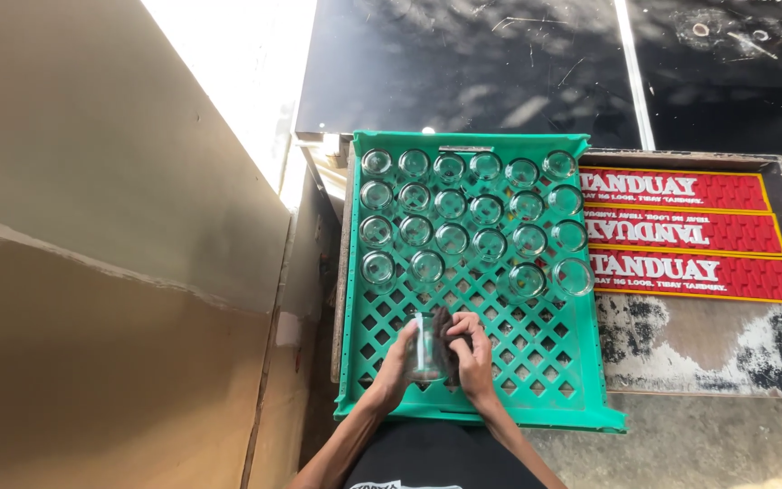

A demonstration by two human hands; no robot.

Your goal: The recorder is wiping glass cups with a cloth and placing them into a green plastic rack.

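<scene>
left hand (397,362): fingers wrapped round clear glass (424,349) | right hand (472,353): fingers closed on dark cloth (445,340) pressed against glass | glass between both hands, above green lattice crate (545,362) | glass rows (472,217) beyond fingers

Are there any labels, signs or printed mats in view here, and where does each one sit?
Three bar mats: stacked right of the green tray, long red rectangles, yellow edging, white lettering.
Printed patch on the dark shirt: bottom edge, white, mostly cut off.
</scene>
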